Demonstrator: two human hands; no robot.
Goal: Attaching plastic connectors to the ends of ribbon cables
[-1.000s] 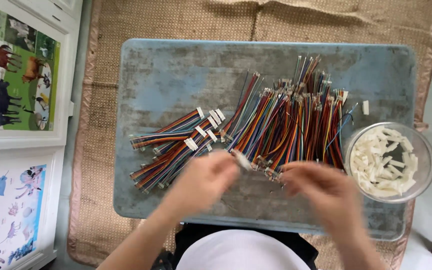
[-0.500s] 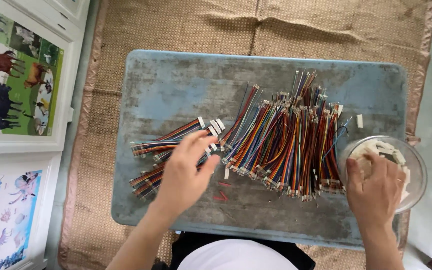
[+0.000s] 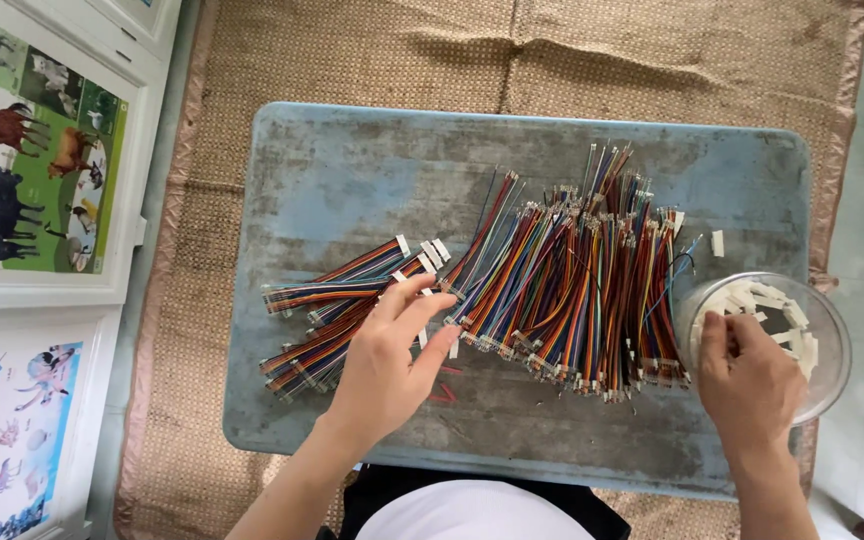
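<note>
Left hand (image 3: 384, 362) spread loosely over ribbon cable bundles (image 3: 352, 300) mid-surface (image 3: 372, 170), bare room above. Right hand (image 3: 747, 380), now deeper than 0.5 s ago, in clear bowl (image 3: 832, 345) of white connectors (image 3: 787, 315) overhanging right edge; grip hidden.

A home floor used for piecework — woven mat (image 3: 372, 60), low worn table (image 3: 352, 170), children's animal posters (image 3: 22, 150) alongside

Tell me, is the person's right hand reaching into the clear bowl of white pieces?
Yes, the right hand lies over the rim of the clear bowl, its fingers down among the white pieces.
</note>
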